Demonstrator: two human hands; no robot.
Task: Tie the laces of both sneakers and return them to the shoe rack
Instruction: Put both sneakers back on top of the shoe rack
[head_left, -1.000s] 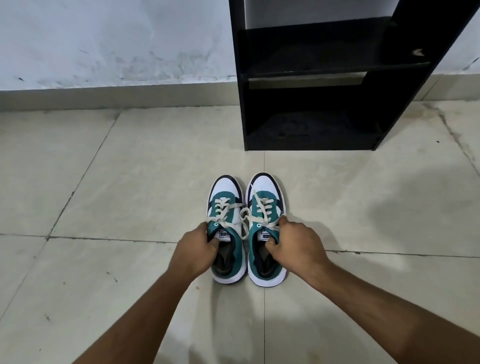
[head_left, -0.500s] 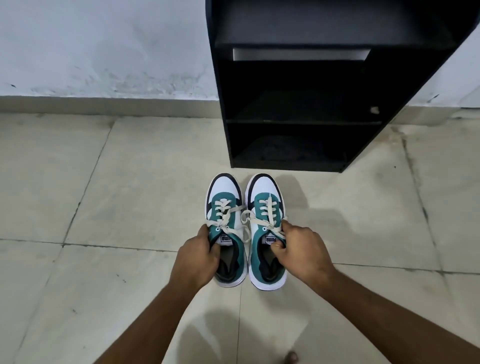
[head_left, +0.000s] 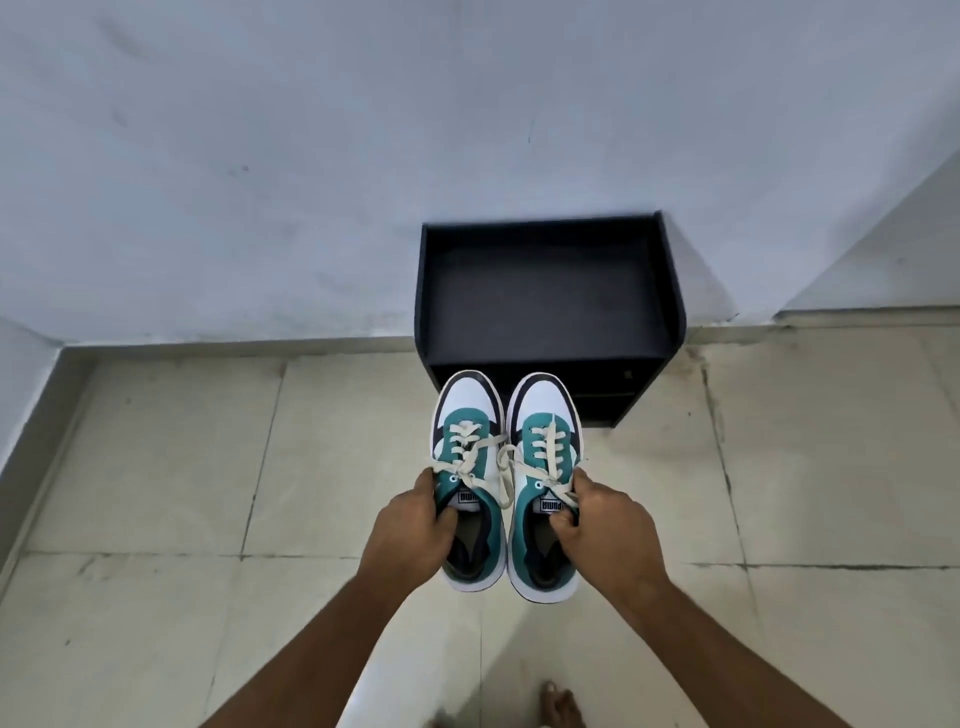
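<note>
near, the left hand (head_left: 410, 525) and right hand (head_left: 605, 525) each curl fingers into a collar, holding the left sneaker (head_left: 467, 478) and right sneaker (head_left: 545, 483) side by side above the floor (head_left: 156, 467). to finish well, keep both level, toes forward, and lower them onto the shoe rack (head_left: 545, 291) top just beyond, by the wall (head_left: 260, 156).

Matt black board shoe rack (head_left: 545, 291) sitting on glossy beige floor tiles (head_left: 156, 467) (scuffed); flat cream cloth laces (head_left: 470, 460) showing.

A home: tiled floor (head_left: 156, 467), painted wall (head_left: 260, 156), black shoe rack (head_left: 545, 291).
</note>
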